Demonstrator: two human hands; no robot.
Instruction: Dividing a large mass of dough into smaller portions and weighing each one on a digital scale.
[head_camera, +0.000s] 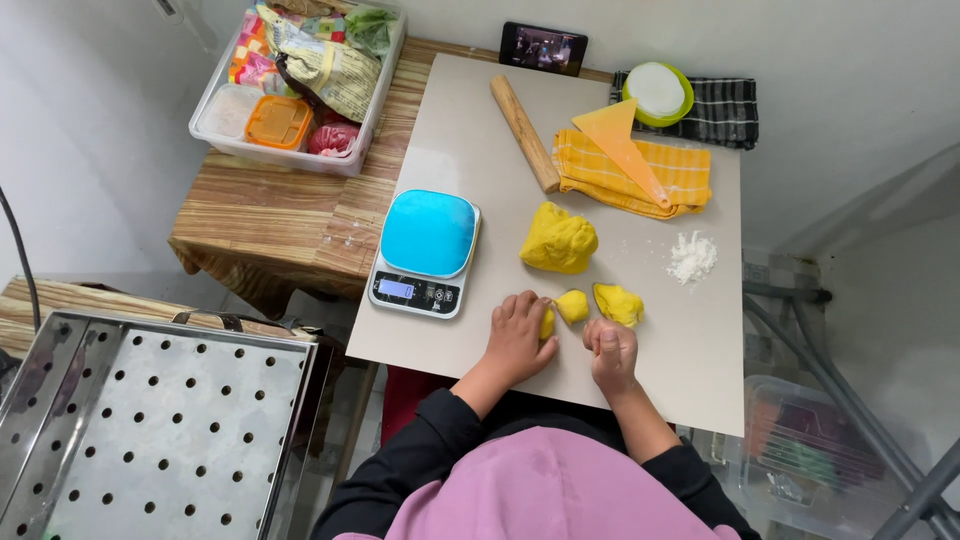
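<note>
My left hand (517, 335) lies flat on the beige board (700, 350), covering a small piece of yellow dough (547, 324) that peeks out at its right edge. My right hand (611, 352) is curled into a loose fist just right of it, and I cannot see anything inside. Two more small yellow dough pieces sit just beyond the hands, one (573, 305) near my left fingertips and one (619, 303) above my right hand. A large yellow dough lump (558, 239) rests farther up the board. A kitchen scale (424, 252) with a blue top stands left of the dough.
A wooden rolling pin (524, 132), an orange scraper (622, 145) on a yellow cloth (640, 175), a small flour pile (691, 256) and a lidded green bowl (656, 93) lie at the board's far end. A perforated steel tray (150, 425) stands at lower left. A clear bin (300, 80) holds packets.
</note>
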